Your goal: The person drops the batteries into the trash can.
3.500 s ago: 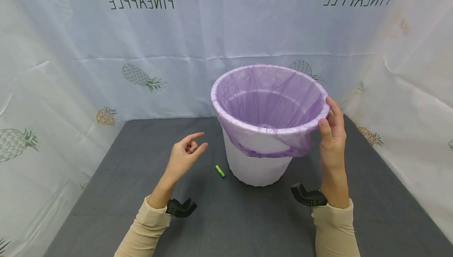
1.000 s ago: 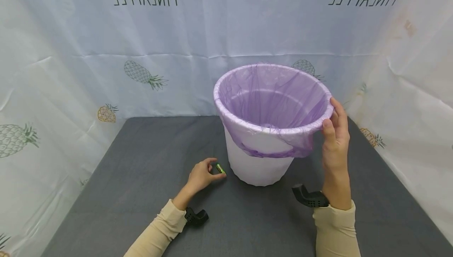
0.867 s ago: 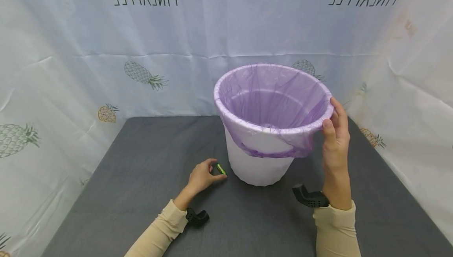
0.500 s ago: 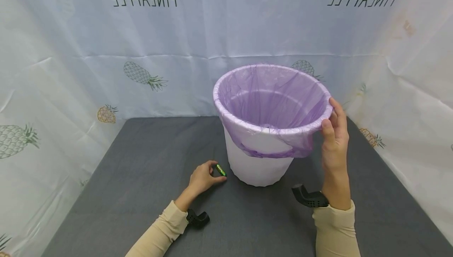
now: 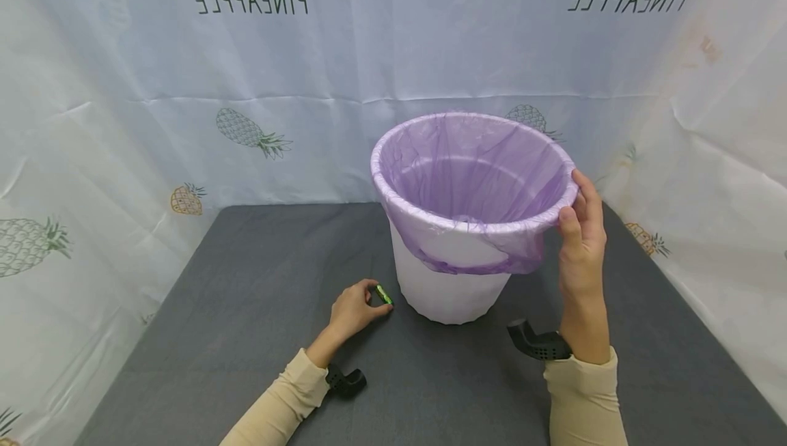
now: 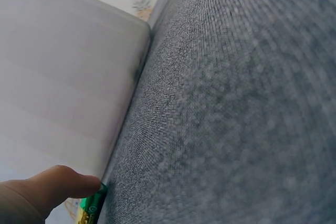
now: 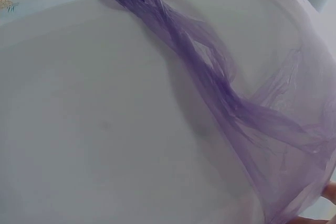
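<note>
A small green and yellow battery (image 5: 384, 295) lies on the dark grey table just left of the bin's base. My left hand (image 5: 353, 310) pinches it by its ends, thumb at the near end and fingers at the far end. In the left wrist view, the thumb (image 6: 68, 184) presses on the green end of the battery (image 6: 92, 206). The white bin (image 5: 451, 296) stands upright, lined with a thin purple bag (image 5: 479, 255) folded over its rim. My right hand (image 5: 583, 241) grips the bin's right rim over the bag, with its thumb outside.
Dark grey cloth covers the table (image 5: 264, 282). A white curtain (image 5: 332, 57) printed with pineapples hangs behind and at both sides. In the right wrist view, a gathered purple bag edge (image 7: 210, 82) runs across the bin's outer wall.
My left hand has come down and right from above the table onto the battery, and its thumb and fingers have closed on it. The right hand and the bin stay in place.
</note>
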The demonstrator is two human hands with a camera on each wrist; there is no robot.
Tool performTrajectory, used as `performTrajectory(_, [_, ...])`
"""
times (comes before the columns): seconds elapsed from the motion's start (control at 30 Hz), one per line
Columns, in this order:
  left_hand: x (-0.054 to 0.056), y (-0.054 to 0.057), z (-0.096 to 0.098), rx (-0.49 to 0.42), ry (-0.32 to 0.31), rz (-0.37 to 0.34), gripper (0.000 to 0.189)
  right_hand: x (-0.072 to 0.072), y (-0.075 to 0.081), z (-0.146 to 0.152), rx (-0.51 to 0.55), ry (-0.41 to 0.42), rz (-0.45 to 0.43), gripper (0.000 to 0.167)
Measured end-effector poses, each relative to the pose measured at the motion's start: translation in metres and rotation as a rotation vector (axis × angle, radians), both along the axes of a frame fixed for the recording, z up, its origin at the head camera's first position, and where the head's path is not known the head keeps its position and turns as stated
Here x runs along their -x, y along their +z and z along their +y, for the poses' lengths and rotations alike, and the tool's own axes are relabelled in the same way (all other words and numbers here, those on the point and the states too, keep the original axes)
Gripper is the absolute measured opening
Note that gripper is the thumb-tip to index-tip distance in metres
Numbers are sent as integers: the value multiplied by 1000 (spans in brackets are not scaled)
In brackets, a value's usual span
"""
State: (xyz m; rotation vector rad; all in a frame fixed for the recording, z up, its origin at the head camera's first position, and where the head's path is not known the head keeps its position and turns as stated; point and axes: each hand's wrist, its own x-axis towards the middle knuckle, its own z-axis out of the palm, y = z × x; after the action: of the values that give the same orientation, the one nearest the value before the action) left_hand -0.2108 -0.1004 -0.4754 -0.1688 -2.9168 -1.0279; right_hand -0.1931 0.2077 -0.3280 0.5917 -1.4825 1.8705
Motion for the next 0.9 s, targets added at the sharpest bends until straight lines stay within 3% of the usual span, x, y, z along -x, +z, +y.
performTrajectory(0.63, [-2,4,-4,-31,-18,8,51,0,-1,1,-11,17,8,47])
performTrajectory(0.9, [2,9,-8,-48,-8,28,51,0,-1,1,-6,15,13,47])
